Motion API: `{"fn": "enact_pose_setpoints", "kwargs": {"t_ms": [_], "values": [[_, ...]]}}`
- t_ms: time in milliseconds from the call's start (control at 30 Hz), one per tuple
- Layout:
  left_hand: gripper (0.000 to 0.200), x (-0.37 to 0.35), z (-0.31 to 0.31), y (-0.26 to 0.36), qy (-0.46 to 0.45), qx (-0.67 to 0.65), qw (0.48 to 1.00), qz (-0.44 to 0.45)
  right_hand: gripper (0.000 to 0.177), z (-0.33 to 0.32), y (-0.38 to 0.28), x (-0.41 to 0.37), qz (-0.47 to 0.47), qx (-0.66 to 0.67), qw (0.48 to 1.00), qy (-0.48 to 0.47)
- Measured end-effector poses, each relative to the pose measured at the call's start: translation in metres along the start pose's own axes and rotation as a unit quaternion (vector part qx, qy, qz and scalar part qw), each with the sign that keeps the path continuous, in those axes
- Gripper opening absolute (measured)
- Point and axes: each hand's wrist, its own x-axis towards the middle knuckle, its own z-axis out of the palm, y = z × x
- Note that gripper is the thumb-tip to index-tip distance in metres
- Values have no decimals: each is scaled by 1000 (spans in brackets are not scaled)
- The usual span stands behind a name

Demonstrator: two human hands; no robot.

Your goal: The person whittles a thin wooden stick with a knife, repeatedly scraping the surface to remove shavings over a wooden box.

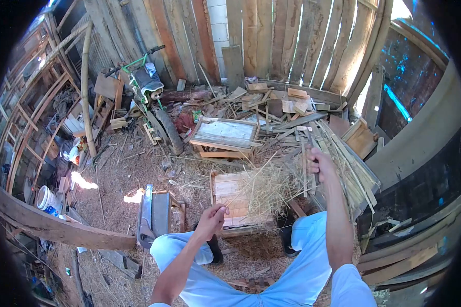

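My right hand (pixel 321 165) is closed in a fist around a slim, dark, knife-like tool (pixel 308 135) that points up and away from me. My left hand (pixel 210 223) is closed in a pinch near my left knee, beside the front left of a low wooden box (pixel 225 187); what it holds is too small to make out. Thin pale shavings (pixel 271 189) lie in a loose heap over the right part of the box, between my hands. Long split strips (pixel 346 169) lean in a bundle just right of my right hand.
A handsaw (pixel 146 230) leans on a small stool (pixel 161 212) at my left. Beyond the box lie a wooden frame (pixel 224 130) and scrap wood (pixel 287 102). A small bike (pixel 161 123) stands at the back. A white bucket (pixel 47 199) sits far left, behind a beam (pixel 61 225).
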Motion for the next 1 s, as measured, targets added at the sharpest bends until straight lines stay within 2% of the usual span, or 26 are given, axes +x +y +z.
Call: {"fn": "enact_pose_setpoints", "kwargs": {"t_ms": [33,100,167,233,300,333,400,567,767,833,1000], "values": [[22,1,2,4,0,-20,1000,-4,25,11,2,-5,1,0,1000,-5],[22,9,2,4,-10,-46,999,0,29,36,17,-27,67,-135,988,17],[22,15,7,6,-26,-68,997,-1,31,75,38,-48,118,-99,986,-59],[21,20,15,10,-38,-38,998,15,31,110,65,-64,147,-147,968,-140],[21,27,20,7,-44,-46,998,19,24,129,98,-75,131,-177,952,-211],[21,29,23,8,-46,-57,997,26,24,135,103,-75,129,-170,955,-209],[21,30,32,13,-36,-45,998,29,21,140,111,-77,169,-149,937,-267],[21,30,42,16,5,-11,999,51,21,136,102,-73,191,-121,942,-247],[22,34,35,6,-51,-45,998,17,21,124,98,-66,193,-163,943,-215],[22,25,31,7,-71,-48,996,9,22,105,79,-48,141,-135,976,-93],[22,12,20,3,-46,-17,999,11,32,53,32,-17,79,13,993,-87]]}}
